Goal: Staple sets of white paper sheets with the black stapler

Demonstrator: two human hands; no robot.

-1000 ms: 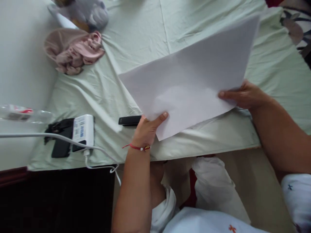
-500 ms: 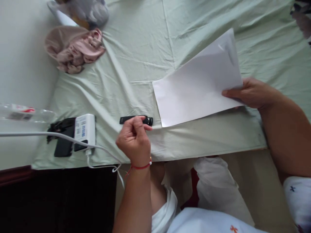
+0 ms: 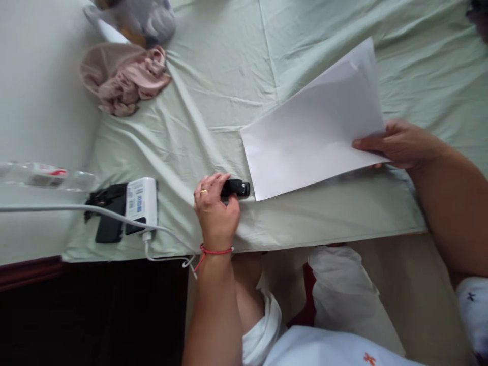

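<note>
Nothing here reads clearly: the white charger box point(image 3: 141, 204) carries a label with blue print too small to make out, and the bottle point(image 3: 46, 175) label is blurred.

From my feed, a bed point(image 3: 229, 91) fills most of the frame, covered by a pale green sheet point(image 3: 312, 30) creased with fold lines and wrinkles. At the left edge of the frame a plain white wall point(image 3: 38, 101) runs alongside the mattress. Along the lower left I see a dark wooden bed frame point(image 3: 30, 274) above deep shadow. The floor point(image 3: 396, 284), lower right, is beige. Soft, even daylight lies over the sheet.
</note>
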